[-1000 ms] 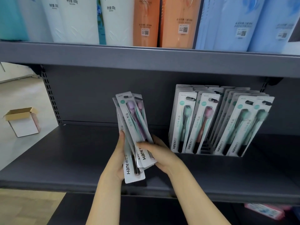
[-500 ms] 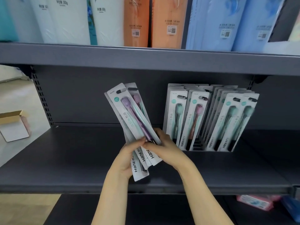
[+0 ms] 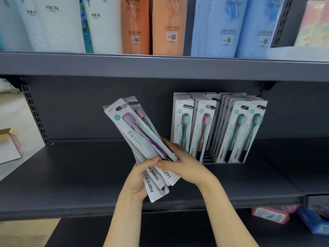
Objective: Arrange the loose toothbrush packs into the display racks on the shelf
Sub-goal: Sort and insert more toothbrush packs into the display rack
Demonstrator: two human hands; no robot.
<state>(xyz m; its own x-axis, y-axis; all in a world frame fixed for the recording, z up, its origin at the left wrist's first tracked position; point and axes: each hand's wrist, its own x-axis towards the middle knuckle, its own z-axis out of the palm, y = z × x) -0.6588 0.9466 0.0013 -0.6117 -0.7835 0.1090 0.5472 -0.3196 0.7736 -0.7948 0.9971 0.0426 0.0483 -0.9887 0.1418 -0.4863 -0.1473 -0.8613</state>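
Compared with a second ago, the fan of toothbrush packs [image 3: 140,139] is tilted further left and its top pack is being drawn off, probably for racking. The bundle's lower end is gripped by the left hand [image 3: 138,180]; the front pack is pinched by the right hand [image 3: 183,165]. It is held above the shelf [image 3: 71,175], just left of the display racks [image 3: 217,129].

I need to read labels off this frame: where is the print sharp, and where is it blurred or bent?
Head view: "Hane" is crisp on the fanned white toothbrush packs in both hands; small print on the orange packets above is soft; the grey shelf edge bows from wide-angle distortion.
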